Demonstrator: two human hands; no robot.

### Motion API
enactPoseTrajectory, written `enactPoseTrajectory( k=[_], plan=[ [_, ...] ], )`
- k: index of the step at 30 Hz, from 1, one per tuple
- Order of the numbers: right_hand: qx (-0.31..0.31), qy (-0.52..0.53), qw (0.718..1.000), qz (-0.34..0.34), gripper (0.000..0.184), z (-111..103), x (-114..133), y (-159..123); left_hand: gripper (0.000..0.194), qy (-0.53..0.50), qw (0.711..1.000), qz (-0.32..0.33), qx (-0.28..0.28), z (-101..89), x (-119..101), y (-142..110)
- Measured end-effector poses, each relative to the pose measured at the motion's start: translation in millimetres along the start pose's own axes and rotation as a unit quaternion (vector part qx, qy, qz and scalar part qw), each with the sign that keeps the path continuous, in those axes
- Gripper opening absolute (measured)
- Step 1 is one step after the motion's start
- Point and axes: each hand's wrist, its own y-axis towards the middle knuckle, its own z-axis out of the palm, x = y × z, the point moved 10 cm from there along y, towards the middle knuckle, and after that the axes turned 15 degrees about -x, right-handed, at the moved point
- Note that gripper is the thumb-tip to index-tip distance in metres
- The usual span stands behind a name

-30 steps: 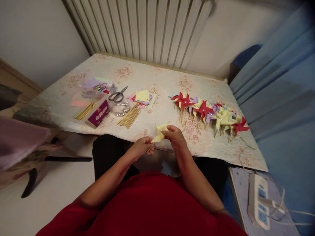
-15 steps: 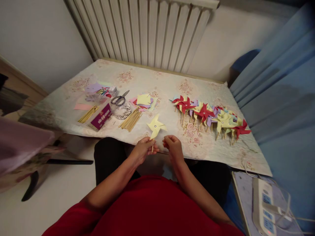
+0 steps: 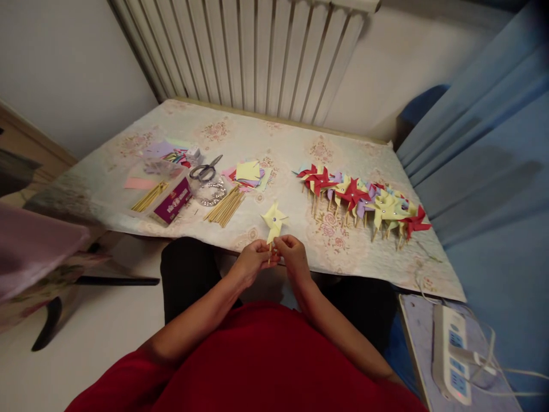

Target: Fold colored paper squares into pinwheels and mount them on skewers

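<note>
A pale yellow paper pinwheel (image 3: 275, 220) with a round pin at its centre stands upright on a thin wooden stick above the table's front edge. My left hand (image 3: 254, 263) is closed around that stick, below the blades. The fingers of my right hand (image 3: 294, 255) are pinched together at the pinwheel's lowest blade, close to the stick. Further off lie a bundle of wooden sticks (image 3: 225, 207) and a stack of coloured paper squares (image 3: 249, 173). Several finished-looking pinwheels (image 3: 354, 194) in red, yellow and purple are grouped on the right.
Scissors (image 3: 206, 170) rest by a clear round container of silvery pins (image 3: 212, 193). To their left stands a clear box with a purple label (image 3: 172, 203), sticks inside. A white power strip (image 3: 450, 352) with cables lies at lower right, beside a blue curtain (image 3: 493, 143).
My right hand has moved left, from beside the pinwheel to its lower blade. The pinwheel's blades have turned a little. The whole view has shifted slightly.
</note>
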Motion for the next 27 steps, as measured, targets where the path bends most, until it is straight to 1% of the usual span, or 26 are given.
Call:
enactPoseTrajectory(
  k=[5,11,18,27],
  plan=[
    [-0.013,-0.003,1.000,0.001,0.026,-2.0,2.2,-0.4,0.021,0.014,1.000,0.011,0.007,1.8,3.5,-0.2],
    [-0.010,0.000,1.000,0.001,0.024,-2.1,-0.6,0.9,0.017,0.030,0.999,0.023,0.004,1.0,3.3,-2.4],
    [-0.010,0.010,1.000,0.017,0.020,-2.0,-4.4,2.3,0.019,0.059,0.998,0.014,0.020,4.0,5.9,-4.9],
    [-0.021,0.009,1.000,0.005,0.020,-6.3,-4.6,5.5,0.011,0.051,0.998,0.003,0.027,4.1,5.9,-7.1]
  ],
)
